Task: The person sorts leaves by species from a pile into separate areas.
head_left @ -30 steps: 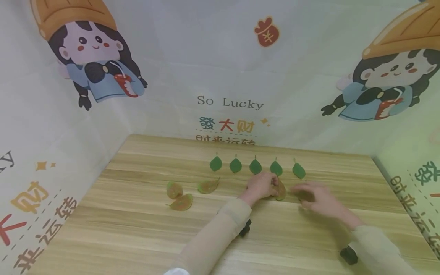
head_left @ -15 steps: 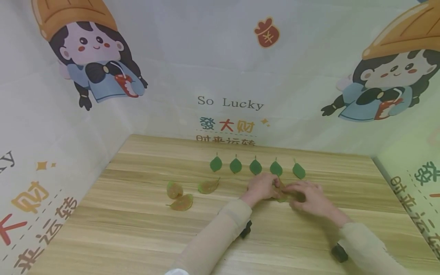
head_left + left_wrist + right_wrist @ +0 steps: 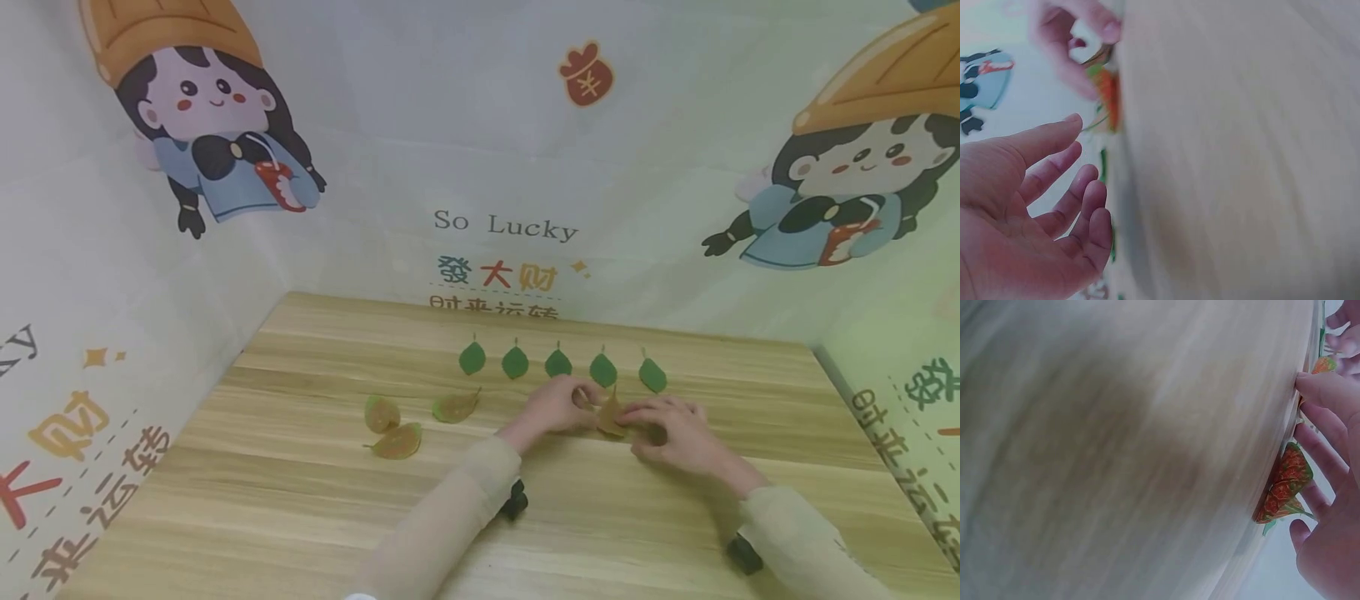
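Observation:
An orange-brown leaf [image 3: 612, 418] lies on the wooden table between the two hands, stem pointing away. My left hand [image 3: 557, 406] is at its left side; in the left wrist view the thumb and fingers of that left hand [image 3: 1041, 206] are loosely bent and hold nothing. My right hand [image 3: 678, 433] reaches in from the right, with fingertips at the leaf's right edge. Beneath the right hand [image 3: 1335, 506], in the right wrist view, is another orange-and-green leaf [image 3: 1288, 481]. Past its fingertips shows part of the leaf [image 3: 1324, 364] between the hands.
Several green leaves [image 3: 558, 364] form a row near the table's back. At the left lie three more orange-brown leaves: two overlapping, with the lower leaf [image 3: 397, 442] in front, and a separate leaf [image 3: 454, 407]. Printed cloth [image 3: 360, 167] walls the table [image 3: 300, 508].
My right hand has moved left to the orange-brown leaf. The leaf's visible outline has narrowed and turned. My left hand has drawn slightly back to the left.

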Tool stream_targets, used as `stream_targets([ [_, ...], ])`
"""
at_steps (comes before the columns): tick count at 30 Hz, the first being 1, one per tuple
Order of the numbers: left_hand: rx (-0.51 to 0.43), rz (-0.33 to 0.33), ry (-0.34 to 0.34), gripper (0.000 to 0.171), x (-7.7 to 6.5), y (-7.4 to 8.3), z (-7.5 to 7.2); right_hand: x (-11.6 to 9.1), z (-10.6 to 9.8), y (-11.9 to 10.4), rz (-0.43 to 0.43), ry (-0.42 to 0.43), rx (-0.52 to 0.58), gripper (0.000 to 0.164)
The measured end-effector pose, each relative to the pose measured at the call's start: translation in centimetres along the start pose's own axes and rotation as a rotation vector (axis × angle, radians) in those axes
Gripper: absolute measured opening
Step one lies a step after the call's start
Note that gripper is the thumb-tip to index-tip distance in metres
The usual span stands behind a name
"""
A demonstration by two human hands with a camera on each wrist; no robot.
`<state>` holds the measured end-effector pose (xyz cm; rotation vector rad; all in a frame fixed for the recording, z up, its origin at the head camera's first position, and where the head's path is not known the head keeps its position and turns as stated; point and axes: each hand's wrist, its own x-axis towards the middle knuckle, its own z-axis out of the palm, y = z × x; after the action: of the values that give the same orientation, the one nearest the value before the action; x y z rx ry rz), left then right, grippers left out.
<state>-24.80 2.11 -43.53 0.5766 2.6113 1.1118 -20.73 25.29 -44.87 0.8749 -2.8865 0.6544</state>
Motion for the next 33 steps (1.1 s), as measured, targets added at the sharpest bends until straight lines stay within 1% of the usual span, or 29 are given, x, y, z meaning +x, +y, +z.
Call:
stream_targets([
  [4, -0.092, 0.004, 0.021, 0.03, -0.9, -0.8, -1.8, -0.1, 0.3, 0.4, 0.003, 0.004, 0.001, 0.039],
  [7, -0.126, 0.018, 0.054, 0.028, -1.7, -1.4, -3.1, -0.2, 0.4, 0.8, 0.007, 0.01, 0.002, 0.04],
  [10, -0.14, 0.02, 0.086, 0.027, -2.8, -2.4, -4.6, -0.2, 0.5, 0.9, 0.011, 0.011, -0.002, 0.041],
  [13, -0.151, 0.004, 0.15, 0.026, -4.0, -3.7, -6.1, -0.1, 0.5, 0.9, 0.01, 0.007, -0.007, 0.041],
  [17, -0.174, -0.028, 0.267, 0.028, -5.3, -5.9, -7.6, -0.1, 0.5, 0.9, 0.011, 0.001, -0.007, 0.041],
  [19, -0.191, -0.043, 0.308, 0.03, -6.0, -6.8, -8.3, -0.1, 0.5, 0.8, 0.012, 0.0, -0.004, 0.041],
  [21, -0.185, -0.056, 0.329, 0.03, -6.6, -7.7, -8.8, -0.1, 0.5, 0.8, 0.012, 0.0, 0.004, 0.041],
  [23, -0.16, -0.062, 0.327, 0.029, -7.3, -8.3, -9.3, -0.1, 0.5, 0.8, 0.012, 0.001, 0.012, 0.041],
  [25, -0.111, -0.057, 0.314, 0.026, -7.8, -8.8, -9.5, -0.1, 0.5, 0.8, 0.011, -0.001, 0.021, 0.041],
  [28, -0.038, -0.061, 0.27, 0.022, -8.5, -9.3, -9.7, -0.1, 0.5, 0.7, 0.012, -0.002, 0.031, 0.041],
  [31, 0.038, -0.06, 0.222, 0.021, -8.9, -9.8, -9.6, -0.1, 0.5, 0.7, 0.011, 0.0, 0.035, 0.041],
  [33, 0.071, -0.062, 0.196, 0.022, -9.0, -10.1, -9.5, -0.2, 0.5, 0.6, 0.01, 0.004, 0.035, 0.041],
])
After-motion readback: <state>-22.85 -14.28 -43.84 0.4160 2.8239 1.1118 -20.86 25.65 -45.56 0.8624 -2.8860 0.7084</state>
